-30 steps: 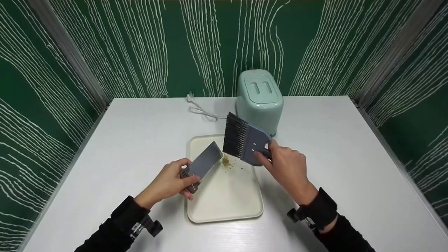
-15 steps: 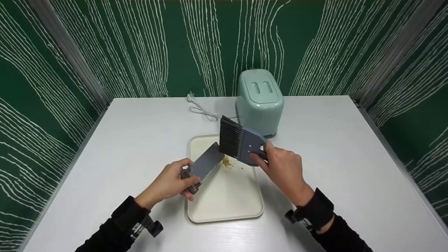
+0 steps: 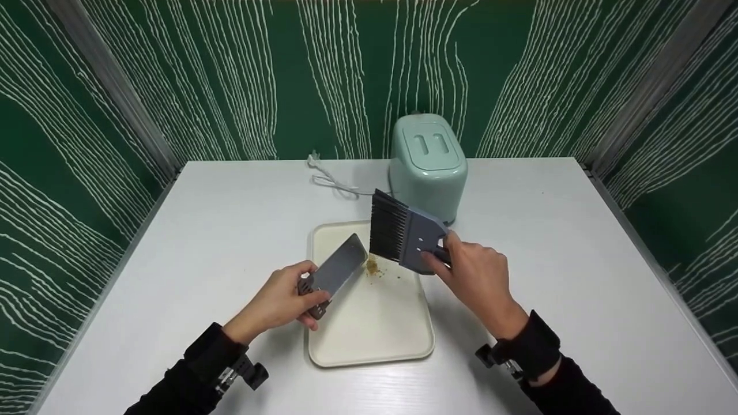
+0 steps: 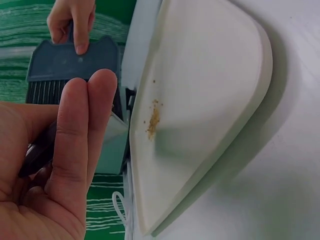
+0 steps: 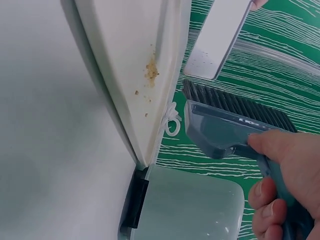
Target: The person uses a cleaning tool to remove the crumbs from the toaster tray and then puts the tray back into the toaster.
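My left hand (image 3: 282,297) grips a small grey dustpan (image 3: 341,266) at its near end, thumb on top, and holds it tilted above the tray's left side. Some specks show on the pan's surface in the right wrist view. My right hand (image 3: 475,276) holds the handle of a grey-blue hand brush (image 3: 422,237), its black bristles pointing left, close to the pan's far end. Below them, a small heap of yellow-brown crumbs (image 3: 372,266) lies on the cream tray (image 3: 369,340). In the left wrist view my fingers hide most of the dustpan.
Behind the tray, a mint-green toaster (image 3: 429,167) stands at the back of the white table (image 3: 230,230). Its white cord (image 3: 334,183) lies on the table to its left. A green wall (image 3: 369,69) with white lines rises behind.
The brush moved left until its bristles met or overlapped the dustpan's end, then went back right, leaving a small gap. The dustpan has hardly moved.
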Tool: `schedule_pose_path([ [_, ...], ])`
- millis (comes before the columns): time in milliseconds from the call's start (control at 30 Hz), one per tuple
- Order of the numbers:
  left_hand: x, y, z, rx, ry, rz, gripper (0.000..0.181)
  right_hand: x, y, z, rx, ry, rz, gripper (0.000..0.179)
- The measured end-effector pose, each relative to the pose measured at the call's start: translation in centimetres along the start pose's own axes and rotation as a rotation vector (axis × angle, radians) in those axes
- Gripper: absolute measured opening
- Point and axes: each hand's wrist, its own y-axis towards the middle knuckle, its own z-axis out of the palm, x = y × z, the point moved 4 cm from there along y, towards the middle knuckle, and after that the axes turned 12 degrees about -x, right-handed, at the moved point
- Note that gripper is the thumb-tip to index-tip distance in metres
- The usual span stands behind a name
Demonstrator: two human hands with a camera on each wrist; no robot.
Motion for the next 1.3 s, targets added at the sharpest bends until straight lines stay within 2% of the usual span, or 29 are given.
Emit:
schedule_pose_path([
  [133,0.0,0.0,0.0,0.001,0.004,-0.004,0.027,0.2,0.1,-0.2,0.028,0.103,0.078,0.042],
  [300,-0.1,0.0,0.1,-0.006,0.007,-0.018,0.027,1.1,0.0,0.2,0.126,0.241,0.177,0.043],
  [567,-0.1,0.1,0.4,0.001,-0.022,-0.021,0.031,3.1,-0.6,1.3,0.283,0.370,0.241,0.044],
  [733,0.1,0.2,0.4,-0.007,-0.018,-0.030,0.034,3.8,-0.9,1.4,0.314,0.359,0.186,0.044],
  [867,0.1,0.2,0.4,-0.010,-0.008,-0.038,0.032,3.9,-1.0,1.1,0.294,0.302,0.112,0.044],
  [1033,0.2,0.3,0.3,-0.010,0.007,-0.030,0.031,3.7,-1.1,0.9,0.227,0.208,0.016,0.047],
  [1300,0.3,0.3,0.2,-0.004,-0.007,-0.009,0.034,3.1,-1.1,0.8,0.111,0.073,-0.073,0.047],
])
